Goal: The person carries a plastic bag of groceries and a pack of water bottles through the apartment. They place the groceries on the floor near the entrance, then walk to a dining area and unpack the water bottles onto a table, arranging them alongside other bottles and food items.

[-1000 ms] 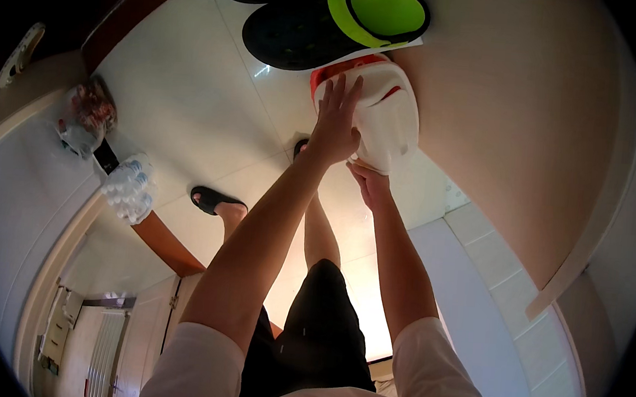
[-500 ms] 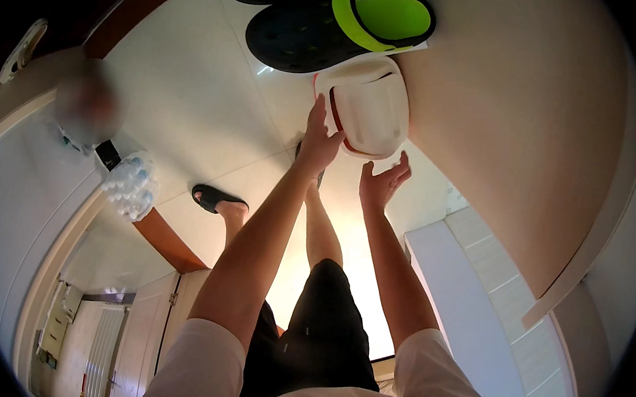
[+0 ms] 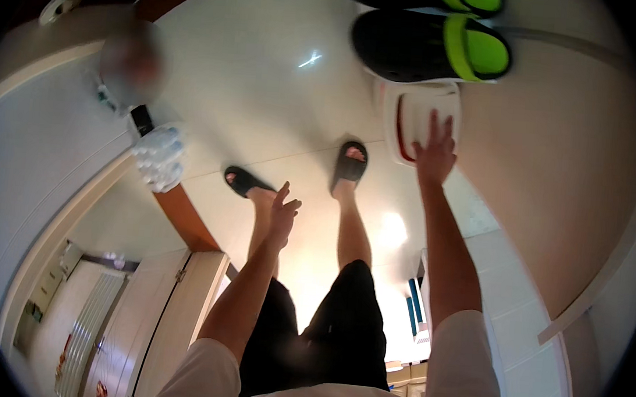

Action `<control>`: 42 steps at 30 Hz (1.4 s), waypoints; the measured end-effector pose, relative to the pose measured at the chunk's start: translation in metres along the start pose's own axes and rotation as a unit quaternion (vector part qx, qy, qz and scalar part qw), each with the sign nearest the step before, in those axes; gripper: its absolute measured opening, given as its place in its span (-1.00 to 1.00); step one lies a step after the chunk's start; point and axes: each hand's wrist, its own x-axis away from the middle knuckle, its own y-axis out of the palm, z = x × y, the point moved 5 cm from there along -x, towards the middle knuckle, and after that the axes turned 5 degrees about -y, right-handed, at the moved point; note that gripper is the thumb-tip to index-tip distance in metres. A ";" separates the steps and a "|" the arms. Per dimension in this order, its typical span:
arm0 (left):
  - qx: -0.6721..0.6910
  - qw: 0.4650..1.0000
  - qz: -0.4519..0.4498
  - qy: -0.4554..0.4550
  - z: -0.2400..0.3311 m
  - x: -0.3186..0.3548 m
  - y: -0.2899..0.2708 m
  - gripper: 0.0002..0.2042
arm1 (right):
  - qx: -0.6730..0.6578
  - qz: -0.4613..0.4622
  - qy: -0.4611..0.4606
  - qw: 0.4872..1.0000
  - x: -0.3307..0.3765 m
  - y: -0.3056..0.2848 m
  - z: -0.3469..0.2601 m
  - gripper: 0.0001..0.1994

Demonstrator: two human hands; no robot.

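I am seeing the left hand [image 3: 282, 212] letting go and dropping away, fingers spread and empty.

The right hand [image 3: 433, 149] is pressing flat on the white shoe [image 3: 421, 116]; it is now lying beside the black-and-green shoe [image 3: 428, 47], so placement is looking nearly done.

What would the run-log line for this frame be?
right hand: flat on white shoe, below black-and-green shoe | left hand: open, empty, above floor | feet in black sandals

One head-worn view—looking steeply down past the forearms—floor [image 3: 267, 84] fairly near.
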 end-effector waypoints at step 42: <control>0.564 0.809 0.159 -0.035 -0.095 -0.245 -0.607 -0.71 | -0.430 -0.377 0.009 0.821 0.317 0.115 -0.455 -0.69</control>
